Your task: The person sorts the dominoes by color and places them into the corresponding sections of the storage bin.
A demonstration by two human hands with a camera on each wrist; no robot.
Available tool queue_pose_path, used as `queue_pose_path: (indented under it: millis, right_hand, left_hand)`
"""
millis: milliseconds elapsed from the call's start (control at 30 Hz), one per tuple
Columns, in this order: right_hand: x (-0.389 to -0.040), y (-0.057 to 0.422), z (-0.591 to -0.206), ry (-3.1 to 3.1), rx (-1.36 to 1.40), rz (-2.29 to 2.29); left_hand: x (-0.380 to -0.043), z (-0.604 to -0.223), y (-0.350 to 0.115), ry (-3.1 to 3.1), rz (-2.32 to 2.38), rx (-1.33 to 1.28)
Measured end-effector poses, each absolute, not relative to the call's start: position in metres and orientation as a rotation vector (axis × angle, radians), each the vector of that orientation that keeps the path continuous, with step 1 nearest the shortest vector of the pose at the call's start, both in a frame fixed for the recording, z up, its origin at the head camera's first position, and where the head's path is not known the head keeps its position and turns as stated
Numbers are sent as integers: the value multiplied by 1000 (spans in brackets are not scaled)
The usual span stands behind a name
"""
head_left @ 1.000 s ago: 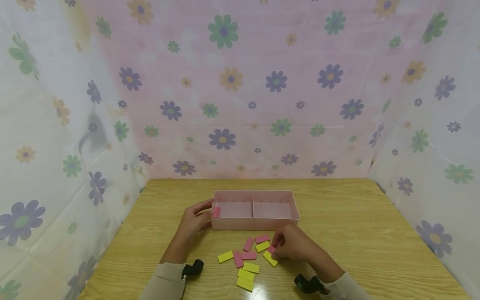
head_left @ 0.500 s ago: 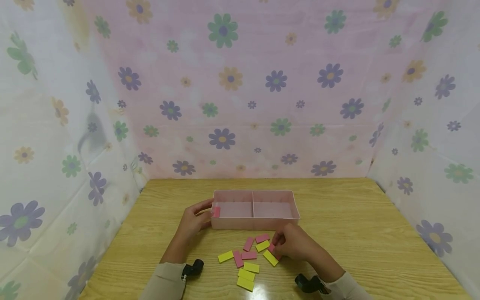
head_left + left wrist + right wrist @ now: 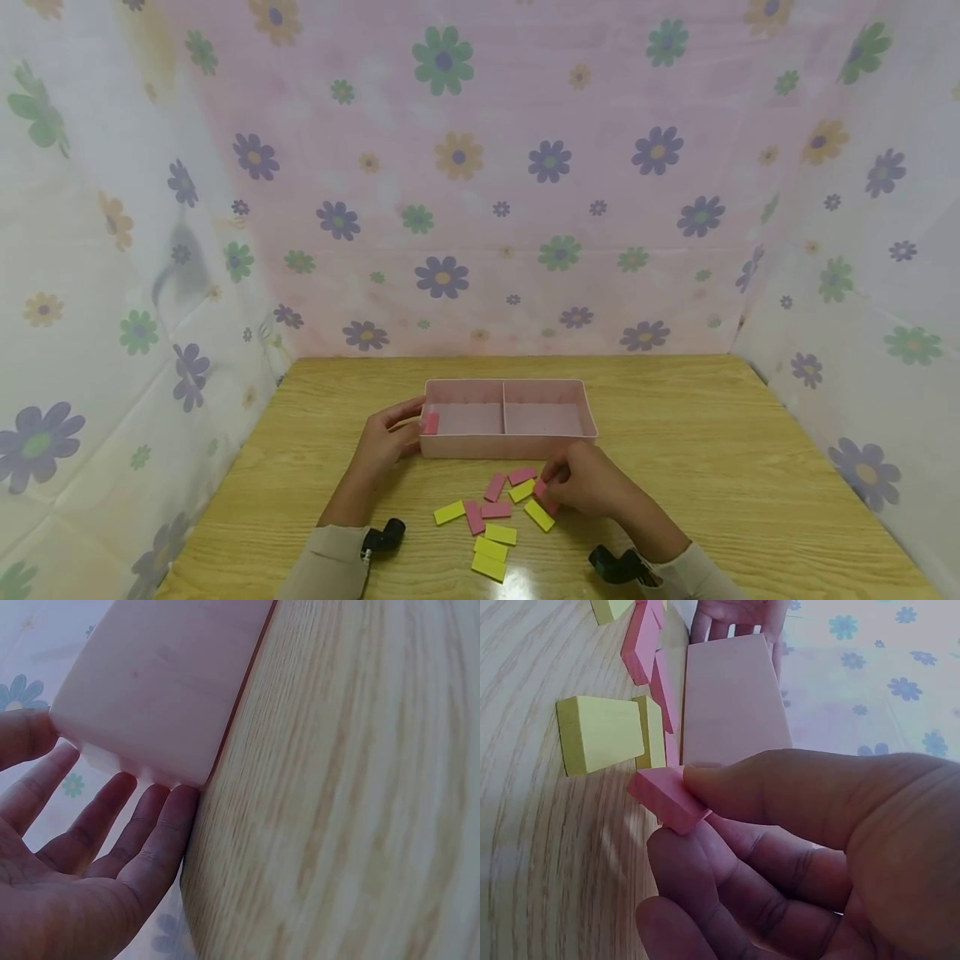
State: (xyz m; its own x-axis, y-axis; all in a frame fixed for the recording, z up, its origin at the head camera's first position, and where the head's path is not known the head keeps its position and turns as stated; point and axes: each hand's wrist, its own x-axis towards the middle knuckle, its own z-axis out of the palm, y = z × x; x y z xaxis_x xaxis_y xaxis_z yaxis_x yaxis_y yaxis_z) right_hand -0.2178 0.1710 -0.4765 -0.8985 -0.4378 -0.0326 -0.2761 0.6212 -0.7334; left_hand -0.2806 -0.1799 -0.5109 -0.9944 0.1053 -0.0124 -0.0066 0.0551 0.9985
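Observation:
My left hand rests at the left end of a pink two-compartment box. In the left wrist view its fingers lie fairly straight, with their tips touching the box's end. My right hand pinches a pink rectangular block between thumb and fingers, in front of the box's right part. Beside that block on the table lies a yellow block. Another pink block is inside the left compartment, against its left end. The right compartment shows a bare floor.
Several pink and yellow blocks lie loose before the box, among them a pink block and a yellow block. The wooden table is enclosed by a flowered cloth at the back and sides.
The pink block in my right hand has shifted and tilted slightly beside the yellow block, showing more of itself. My left hand and the box stay in place.

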Motion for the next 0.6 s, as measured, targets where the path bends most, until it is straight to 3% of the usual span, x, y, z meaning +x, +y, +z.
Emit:
queue_pose_path:
  millis: [600]
  right_hand:
    - [-219,171,-469,2695,-504,-1144]
  left_hand:
    - [-278,-509,-181,2196,2109,83]
